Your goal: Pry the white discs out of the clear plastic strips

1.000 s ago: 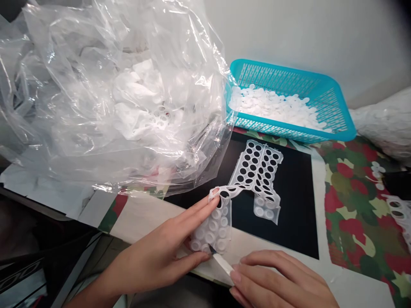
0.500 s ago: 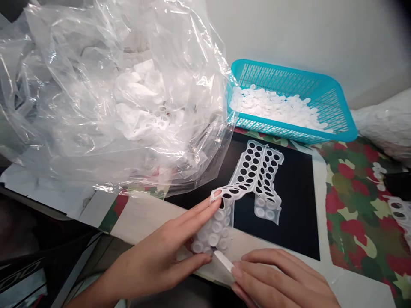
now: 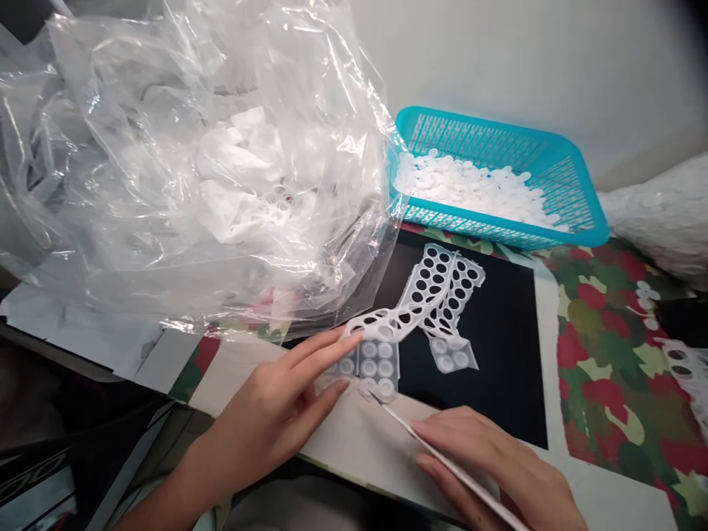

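My left hand (image 3: 276, 417) lies with fingers stretched flat on a translucent white sheet of round discs (image 3: 376, 365), pressing it onto the table near its front edge. The sheet's punched-out part (image 3: 428, 291), full of round holes, trails back over a black mat (image 3: 498, 354). My right hand (image 3: 490, 464) is closed around a thin white flat tool (image 3: 442, 461) whose tip touches the near edge of the disc sheet.
A large clear plastic bag (image 3: 182, 162) holding white scrap sheets fills the left. A turquoise basket (image 3: 558, 173) of loose white discs stands behind the mat. A camouflage-pattern cloth (image 3: 602, 346) covers the right, with another punched strip (image 3: 686, 365) at its edge.
My left hand slid the disc sheet left and flattened it. My right hand drew back to the right, and the tool now shows as a long thin strip pointing at the sheet.
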The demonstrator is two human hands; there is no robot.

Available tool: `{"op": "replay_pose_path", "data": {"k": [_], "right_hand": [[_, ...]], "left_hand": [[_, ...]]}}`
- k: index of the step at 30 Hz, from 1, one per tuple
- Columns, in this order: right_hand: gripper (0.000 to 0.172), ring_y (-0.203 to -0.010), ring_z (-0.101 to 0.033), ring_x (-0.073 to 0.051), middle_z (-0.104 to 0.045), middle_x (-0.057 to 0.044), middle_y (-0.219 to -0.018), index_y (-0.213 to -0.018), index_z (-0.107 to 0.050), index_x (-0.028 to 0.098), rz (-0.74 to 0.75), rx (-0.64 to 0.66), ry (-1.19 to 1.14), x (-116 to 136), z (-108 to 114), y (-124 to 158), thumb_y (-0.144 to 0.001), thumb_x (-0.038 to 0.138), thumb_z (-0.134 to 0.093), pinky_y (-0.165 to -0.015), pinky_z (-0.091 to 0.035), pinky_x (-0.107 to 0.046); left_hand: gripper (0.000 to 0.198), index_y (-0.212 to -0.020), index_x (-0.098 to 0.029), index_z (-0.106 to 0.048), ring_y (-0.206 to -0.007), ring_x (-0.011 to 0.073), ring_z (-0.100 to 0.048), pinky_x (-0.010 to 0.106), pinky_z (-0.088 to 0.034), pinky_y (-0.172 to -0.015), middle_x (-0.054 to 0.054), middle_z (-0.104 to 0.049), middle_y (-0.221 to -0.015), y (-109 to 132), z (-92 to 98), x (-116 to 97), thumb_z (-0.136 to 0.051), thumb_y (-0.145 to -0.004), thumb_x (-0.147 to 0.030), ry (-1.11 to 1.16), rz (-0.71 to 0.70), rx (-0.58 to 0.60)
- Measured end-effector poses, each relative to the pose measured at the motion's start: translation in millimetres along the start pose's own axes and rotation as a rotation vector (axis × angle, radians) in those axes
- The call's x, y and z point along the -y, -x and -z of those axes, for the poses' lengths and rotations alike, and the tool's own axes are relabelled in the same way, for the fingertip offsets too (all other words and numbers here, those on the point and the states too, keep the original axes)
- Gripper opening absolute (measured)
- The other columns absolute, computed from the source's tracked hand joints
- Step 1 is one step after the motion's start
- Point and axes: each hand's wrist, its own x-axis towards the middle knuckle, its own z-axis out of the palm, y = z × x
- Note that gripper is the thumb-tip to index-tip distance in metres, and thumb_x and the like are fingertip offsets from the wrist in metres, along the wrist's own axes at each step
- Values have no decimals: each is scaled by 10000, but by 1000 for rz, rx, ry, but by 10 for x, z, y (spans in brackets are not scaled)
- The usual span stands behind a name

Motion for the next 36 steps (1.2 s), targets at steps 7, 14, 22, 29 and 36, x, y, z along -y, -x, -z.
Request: {"op": "replay_pose_path", "data": {"k": [7,14,22,29,36], "right_hand": [[222,-867,-694,-175,-715,-57,-970,-1083,-654,181,45,28,26,-33,-128,-33,-877,169,-573,-764,-560,-198],[240,-901,-680,-180,-704,-76,-970,-1071,-648,155,56,23,20,-38,-192,-50,-837,118,-611,-812,-555,-230],[181,-865,-687,-188,-706,-86,-948,-1019,-653,158,-3,79,-22,-31,-138,-106,-866,147,-556,-753,-562,-215],[208,-958,-677,-175,-707,-72,-1015,-1035,-646,166,27,153,-3,-36,-126,-154,-835,124,-605,-844,-534,-182],[213,-928,-695,-157,-721,-33,-1015,-1040,-663,200,-3,261,19,-22,-33,-254,-840,145,-617,-835,-533,-152]], "left_hand": [[97,-965,-217,-569,-712,124,-592,246,-489,-668,9,-638,-923,19,14,86,-559,-871,-194,-287,43,-302],[244,-1050,-239,-636,-1034,191,-600,336,-464,-916,16,-691,-1065,10,-12,119,-585,-849,-109,-331,-282,-141],[373,-1250,-230,-561,-1279,243,-468,450,-356,-1106,52,-583,-1308,104,49,197,-551,-885,-152,-397,-397,67],[483,-1348,-206,-469,-1349,282,-348,476,-287,-1130,93,-411,-1445,123,171,215,-536,-874,-142,-327,-415,248],[489,-1358,-208,-455,-1389,285,-256,505,-231,-1142,91,-313,-1495,101,251,189,-491,-875,-135,-363,-397,360]]}}
